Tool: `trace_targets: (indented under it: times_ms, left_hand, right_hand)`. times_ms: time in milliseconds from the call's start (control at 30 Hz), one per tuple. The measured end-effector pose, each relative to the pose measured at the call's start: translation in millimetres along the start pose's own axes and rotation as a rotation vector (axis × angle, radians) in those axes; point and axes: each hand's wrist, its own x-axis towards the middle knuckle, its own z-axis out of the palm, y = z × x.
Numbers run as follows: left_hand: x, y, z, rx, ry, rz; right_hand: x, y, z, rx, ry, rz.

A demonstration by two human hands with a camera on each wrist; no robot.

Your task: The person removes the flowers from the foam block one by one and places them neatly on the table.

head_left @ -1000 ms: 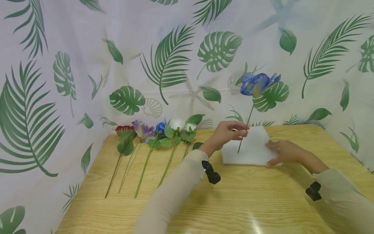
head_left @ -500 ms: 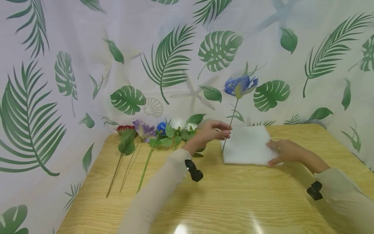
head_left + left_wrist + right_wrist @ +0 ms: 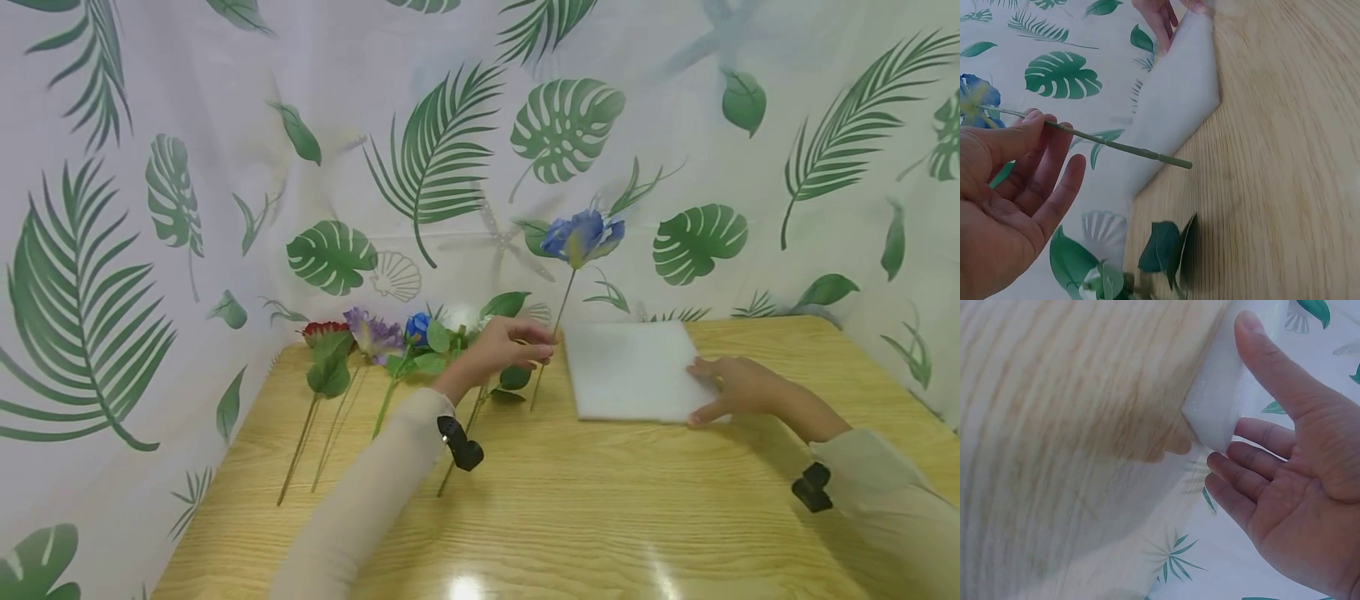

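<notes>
A blue artificial flower (image 3: 582,237) stands tilted above the table, its thin stem pinched between the thumb and fingers of my left hand (image 3: 501,348). In the left wrist view the stem (image 3: 1127,149) slants past the fingertips, and its lower end is free. A white rectangular foam pad (image 3: 632,372) lies at the back of the table, to the right of the stem and apart from it. My right hand (image 3: 742,387) rests at the pad's right corner. The right wrist view shows its thumb along one side of the foam and loosely extended fingertips touching another.
Left of my left hand lie a red flower (image 3: 327,330), a purple flower (image 3: 375,335), a blue rose (image 3: 417,329) and white roses partly hidden by the hand. A leaf-printed curtain (image 3: 465,125) hangs behind the wooden table (image 3: 600,508).
My left hand has carried the blue flower leftward, from above the white pad to beside it, and slightly lower. The right hand and the pad have stayed in place.
</notes>
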Motion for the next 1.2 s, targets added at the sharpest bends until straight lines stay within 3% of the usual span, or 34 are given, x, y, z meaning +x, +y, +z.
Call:
trace_targets:
  times_ms: [367, 533, 1200]
  left_hand:
    - [-21.4, -6.2, -19.4, 0.033, 0.037, -0.042]
    - [-28.2, -8.0, -23.8, 0.027, 0.023, -0.055]
    - [-37.6, -14.7, -19.6, 0.009, -0.041, -0.116]
  right_hand:
    - [-4.2, -7.3, -3.8, 0.002, -0.007, 0.002]
    - [-5.3, -9.4, -4.8, -0.007, -0.010, 0.003]
    - [-0.6, 0.3, 0.8, 0.004, -0.004, -0.002]
